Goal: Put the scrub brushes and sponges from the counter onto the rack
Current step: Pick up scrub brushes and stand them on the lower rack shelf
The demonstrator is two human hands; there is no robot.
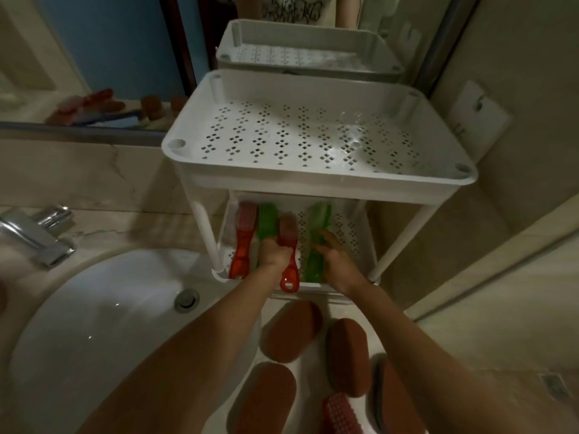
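Note:
A white two-tier rack [316, 183] stands on the counter against the mirror. On its lower shelf [344, 233] lie a red brush [242, 239] and a green brush [266, 222] at the left. My left hand [274, 253] grips a second red brush [288, 255] by the handle, over the shelf's front edge. My right hand [335, 261] holds another green brush [316, 242] on the shelf. Several brown oval sponges [291, 330] and a red scrub brush [340, 413] lie on the counter below my arms.
A white sink basin [103, 324] with a drain [186, 299] and a chrome tap [40, 236] sits to the left. The rack's perforated top shelf [307, 136] holds nothing. A mirror [94, 57] stands behind, and a tiled wall [517, 151] on the right.

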